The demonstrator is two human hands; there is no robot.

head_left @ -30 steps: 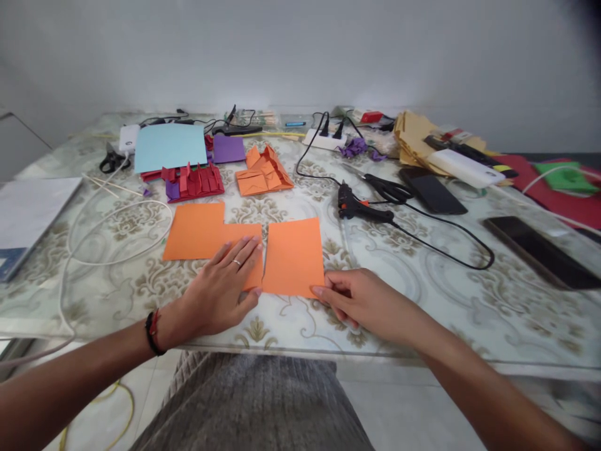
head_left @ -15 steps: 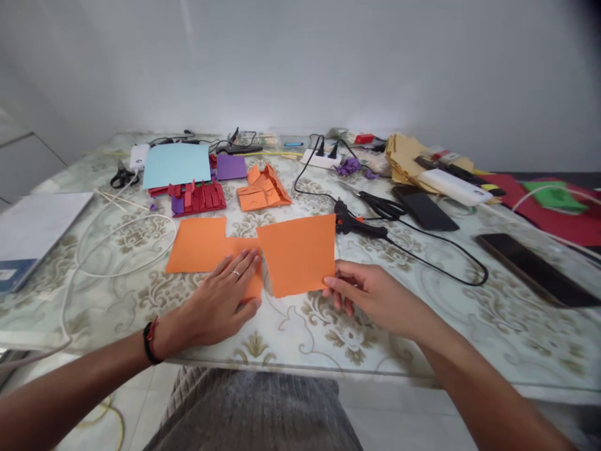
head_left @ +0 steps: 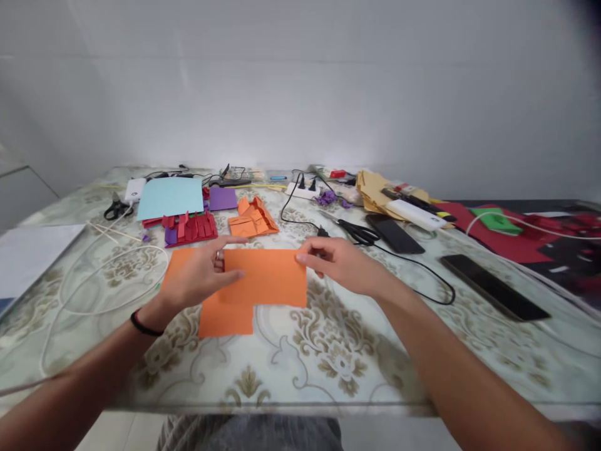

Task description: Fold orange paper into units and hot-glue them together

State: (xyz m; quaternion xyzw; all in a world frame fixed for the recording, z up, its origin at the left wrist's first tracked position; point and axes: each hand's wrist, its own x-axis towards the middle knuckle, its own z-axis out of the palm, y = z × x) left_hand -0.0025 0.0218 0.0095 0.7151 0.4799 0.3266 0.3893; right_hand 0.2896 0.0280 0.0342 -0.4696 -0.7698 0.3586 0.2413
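Note:
An orange paper sheet (head_left: 272,279) is held up a little above the table, its upper right corner pinched between the thumb and fingers of my right hand (head_left: 338,263). My left hand (head_left: 200,272) is at the sheet's left edge, thumb in front of the paper and index finger stretched along the top, with a gap between them. Its other fingers are partly hidden. Beneath lie more orange papers (head_left: 225,319), partly covered by the raised sheet and my left hand. Just behind them are a folded orange paper piece (head_left: 253,219) and a red folded paper strip piece (head_left: 192,227).
Behind stand a light blue sheet (head_left: 171,197), a purple paper square (head_left: 223,198) and a white power strip (head_left: 303,191). To the right are black scissors (head_left: 359,233), two phones, a white power bank (head_left: 417,215) and a black cord. A white cable (head_left: 117,248) loops at left.
My right hand has carried the orange sheet left over the other orange papers. My left hand has lifted off those papers and come to the sheet's left edge. The view has tilted up.

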